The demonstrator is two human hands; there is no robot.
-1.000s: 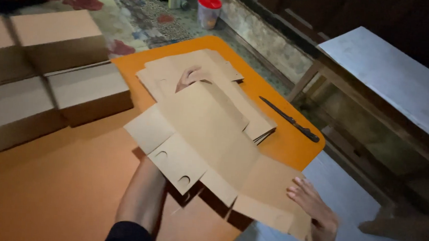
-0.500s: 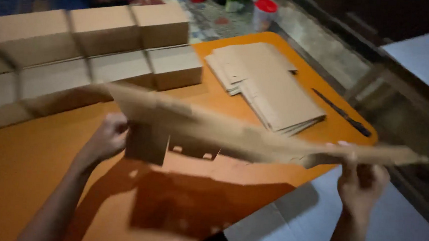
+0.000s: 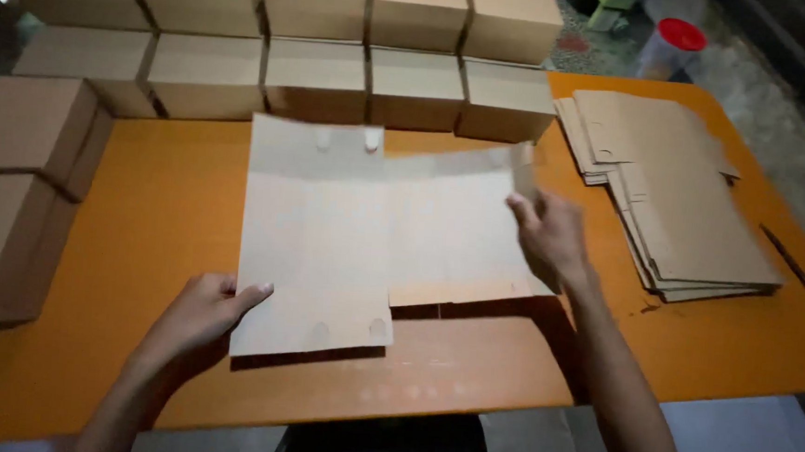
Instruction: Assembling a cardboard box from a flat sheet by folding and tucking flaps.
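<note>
Nearest to me, my left hand (image 3: 200, 314) sits at the lower left corner of the flat cardboard box blank (image 3: 346, 241), thumb laid over its edge and the other fingers curled under it, so it is pinching that corner. The blank lies spread out and held just above the orange table (image 3: 143, 201), its shadow showing along its near edge; it has small round cut-outs near its top and bottom flaps. A little farther off, my right hand (image 3: 549, 237) holds the blank's right side, fingers wrapped around a narrow end flap that stands tilted up. To the right, well apart from the blank, a stack of unfolded cardboard blanks (image 3: 674, 201) rests on the table, and a dark knife (image 3: 804, 278) lies near the table's right edge. On the left, two assembled cardboard boxes (image 3: 23, 184) stand close together. Along the far side runs a double row of closed cardboard boxes (image 3: 338, 55), touching side by side, and beyond the far right corner stands a clear jar with a red lid (image 3: 672, 45)
</note>
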